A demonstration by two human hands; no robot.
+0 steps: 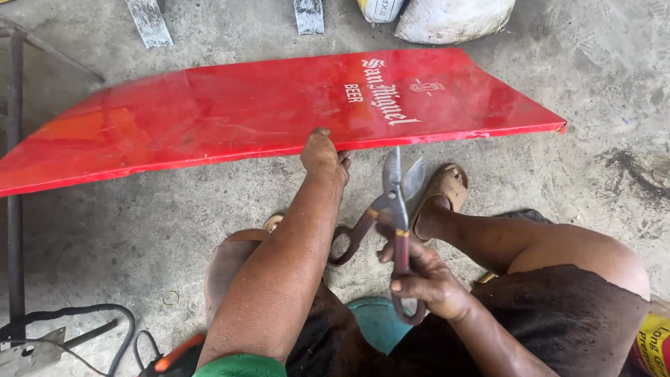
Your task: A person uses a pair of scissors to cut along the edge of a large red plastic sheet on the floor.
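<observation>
Red and glossy, the long flat panel [209, 119] lies on the rough grey concrete floor [593, 160] straight in front of you, tapering to a sharp corner at its right end and carrying white lettering near the middle. Your left hand [323, 155] is curled over its near edge, fingers gripping the thin rim just left of the lettering. Your right hand [426, 279] is clenched around one dark red looped handle of the tin snips [394, 209]; the other handle swings loose to the left, so the dull steel blades stand parted and point up at the panel edge, near it but not touching. You sit low, with your knees spread and a tan sandal [443, 192] just right of the blades. A teal round seat [377, 321] shows between your legs. Black cable [105, 314] loops over the floor at lower left beside an orange-handled tool [178, 352]. Pale, lumpy sacks [453, 17] rest beyond the panel.
</observation>
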